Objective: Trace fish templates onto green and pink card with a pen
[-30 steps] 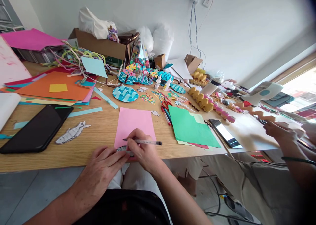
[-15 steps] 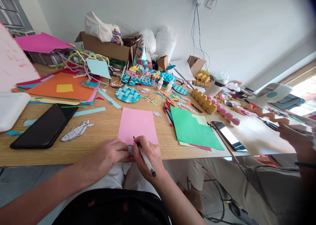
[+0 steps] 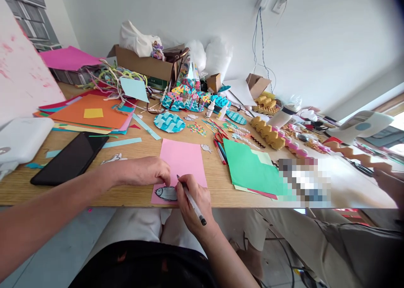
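A pink sheet of paper lies at the table's front edge. On its lower part rests a grey paper fish cut-out with dark outlines, its right end hidden behind my right hand. My right hand grips a clear-barrelled pen, with the tip close to the pink paper above the fish. Over the sheet's left side, just above the fish, my left hand is closed with its fingers bent downward; whatever they hold, if anything, is hidden. Another fish cut-out is partly covered by my left forearm.
A black phone and a white device lie left. Green paper, pens and red-handled scissors are to the right. Behind stand glue bottles and a woven blue disc. A co-worker's hand is far right.
My left hand has lifted and shifted from the fish cut-out to above it, uncovering much of the fish. My right hand still holds the pen near the same spot. The view has shifted slightly.
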Tool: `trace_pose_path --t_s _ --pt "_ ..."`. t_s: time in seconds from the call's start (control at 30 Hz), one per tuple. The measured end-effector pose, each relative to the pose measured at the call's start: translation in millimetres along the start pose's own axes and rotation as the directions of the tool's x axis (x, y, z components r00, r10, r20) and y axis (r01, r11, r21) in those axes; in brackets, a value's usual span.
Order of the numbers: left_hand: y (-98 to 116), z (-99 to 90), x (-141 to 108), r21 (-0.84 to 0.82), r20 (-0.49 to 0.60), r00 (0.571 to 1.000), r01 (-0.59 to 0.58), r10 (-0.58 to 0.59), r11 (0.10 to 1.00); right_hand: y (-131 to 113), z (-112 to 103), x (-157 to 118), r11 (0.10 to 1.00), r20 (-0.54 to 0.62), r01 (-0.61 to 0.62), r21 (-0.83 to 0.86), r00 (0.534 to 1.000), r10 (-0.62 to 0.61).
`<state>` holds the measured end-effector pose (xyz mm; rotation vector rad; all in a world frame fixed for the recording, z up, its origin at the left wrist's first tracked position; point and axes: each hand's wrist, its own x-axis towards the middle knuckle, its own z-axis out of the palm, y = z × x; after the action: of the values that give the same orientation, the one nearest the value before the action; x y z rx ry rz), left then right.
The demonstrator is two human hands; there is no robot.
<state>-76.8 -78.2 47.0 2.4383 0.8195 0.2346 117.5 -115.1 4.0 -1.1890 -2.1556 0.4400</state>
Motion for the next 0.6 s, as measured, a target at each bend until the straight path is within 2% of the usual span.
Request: trace_pose_path --t_s 0.33,0.47,0.6 --pt "-13.0 4.4 5.5 -0.050 0.018 0.996 -0.087 0.088 0.995 0.1 2.7 -3.4 0.999 -0.009 -0.045 0.029 0.999 0.045" --pt "-18.7 11.1 3.8 -0.034 -0.031 0.997 -0.073 0.072 0.997 1.7 -1.1 -8.1 0.977 -0.019 -0.105 0.186 0.994 0.110" --pt "-22.0 15.3 2.8 -0.025 -0.053 0.996 -0.079 0.078 0.997 -5.2 -16.9 -10.6 0.924 -0.066 -0.150 0.351 0.981 0.184"
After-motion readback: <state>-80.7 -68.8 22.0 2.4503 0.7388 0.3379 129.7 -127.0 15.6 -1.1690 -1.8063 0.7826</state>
